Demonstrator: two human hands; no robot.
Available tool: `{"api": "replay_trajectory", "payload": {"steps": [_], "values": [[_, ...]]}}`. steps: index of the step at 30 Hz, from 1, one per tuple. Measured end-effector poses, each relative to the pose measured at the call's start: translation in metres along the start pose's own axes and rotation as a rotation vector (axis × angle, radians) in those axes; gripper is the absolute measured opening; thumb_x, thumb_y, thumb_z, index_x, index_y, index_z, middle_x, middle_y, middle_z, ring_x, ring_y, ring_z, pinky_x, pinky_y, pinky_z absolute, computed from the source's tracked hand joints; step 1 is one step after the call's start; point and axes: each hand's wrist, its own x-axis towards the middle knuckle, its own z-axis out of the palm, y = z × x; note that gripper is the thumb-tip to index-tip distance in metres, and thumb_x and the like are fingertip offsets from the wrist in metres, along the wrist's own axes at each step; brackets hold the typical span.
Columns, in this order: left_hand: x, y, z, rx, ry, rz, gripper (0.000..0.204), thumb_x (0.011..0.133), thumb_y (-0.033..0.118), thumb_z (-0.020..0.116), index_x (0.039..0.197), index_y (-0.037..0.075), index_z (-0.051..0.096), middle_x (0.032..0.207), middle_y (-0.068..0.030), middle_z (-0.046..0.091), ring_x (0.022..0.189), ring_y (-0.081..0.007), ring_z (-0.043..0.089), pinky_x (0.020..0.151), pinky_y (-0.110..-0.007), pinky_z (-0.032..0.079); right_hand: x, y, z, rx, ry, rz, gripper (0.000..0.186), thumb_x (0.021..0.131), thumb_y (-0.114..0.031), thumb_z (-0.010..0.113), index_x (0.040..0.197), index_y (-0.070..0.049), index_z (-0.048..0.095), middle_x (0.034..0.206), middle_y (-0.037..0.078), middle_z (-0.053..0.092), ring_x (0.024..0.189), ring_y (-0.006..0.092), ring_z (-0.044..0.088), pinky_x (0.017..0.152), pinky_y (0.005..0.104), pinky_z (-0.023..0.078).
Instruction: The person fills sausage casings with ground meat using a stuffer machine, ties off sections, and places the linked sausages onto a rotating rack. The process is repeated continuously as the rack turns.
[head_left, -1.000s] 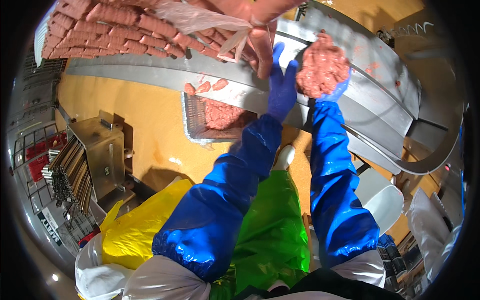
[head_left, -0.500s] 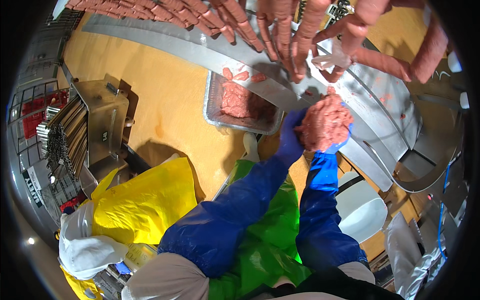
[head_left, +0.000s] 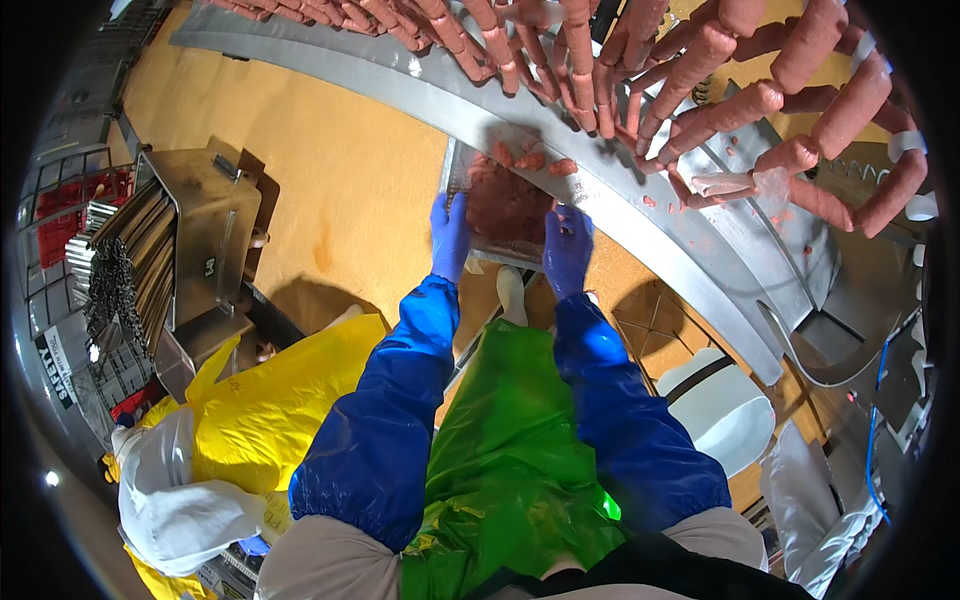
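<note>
A shallow metal tray [head_left: 456,165] with reddish ground meat [head_left: 508,205] in it sits partly under the edge of a long steel table. My left hand [head_left: 450,238] is closed on the tray's left rim near its front corner, fingers pointing away from me. At the opposite side, my right hand [head_left: 568,250] grips the right rim with curled fingers. Both hands wear blue gloves below blue plastic sleeves. Several short pieces of sausage [head_left: 530,160] lie at the tray's far side, by the table edge. Part of the tray is hidden by the table and my hands.
Long chains of linked sausages [head_left: 700,50] hang over the curved steel table [head_left: 610,190]. On the left stands a steel cart of metal rods [head_left: 150,240], near a person in a yellow apron [head_left: 290,400]. A white bin [head_left: 720,410] is at my right.
The lump of ground meat has left my hands. Both hands have moved left, parting to opposite sides of the tray. The view has shifted, and the hanging sausages appear lower at the right.
</note>
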Motion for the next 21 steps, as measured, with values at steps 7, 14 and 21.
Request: {"api": "replay_trajectory", "payload": {"steps": [7,14,21], "values": [[0.036,0.122,0.061,0.826,-0.396,0.646,0.054,0.085,0.019,0.06,0.133,0.0,0.044,0.121,-0.0207,0.051,0.115,-0.0371,0.048,0.099,-0.043,0.041,0.085,-0.025,0.013,-0.354,-0.081,0.012,0.039,0.082,-0.027,0.059,0.105,0.004,0.054,0.108,0.026,0.053,0.104,0.0416,0.05,0.087,0.0512,0.039],[0.065,0.077,0.038,0.957,-0.686,1.039,0.058,0.078,0.018,0.065,0.13,0.0,0.045,0.122,-0.0216,0.05,0.112,-0.0408,0.048,0.093,-0.047,0.044,0.055,-0.023,0.065,-0.455,-0.279,-0.551,0.031,0.08,-0.02,0.059,0.101,0.001,0.054,0.102,0.024,0.054,0.098,0.0412,0.051,0.085,0.0516,0.04],[0.019,0.026,-0.055,0.985,-0.61,0.867,0.073,0.073,0.018,0.071,0.137,0.001,0.039,0.126,-0.0248,0.049,0.115,-0.0426,0.048,0.099,-0.046,0.041,-0.05,0.008,0.009,-0.369,-0.13,-0.489,0.044,0.082,-0.026,0.067,0.117,-0.002,0.054,0.112,0.023,0.055,0.11,0.0445,0.049,0.098,0.0498,0.038]]}}
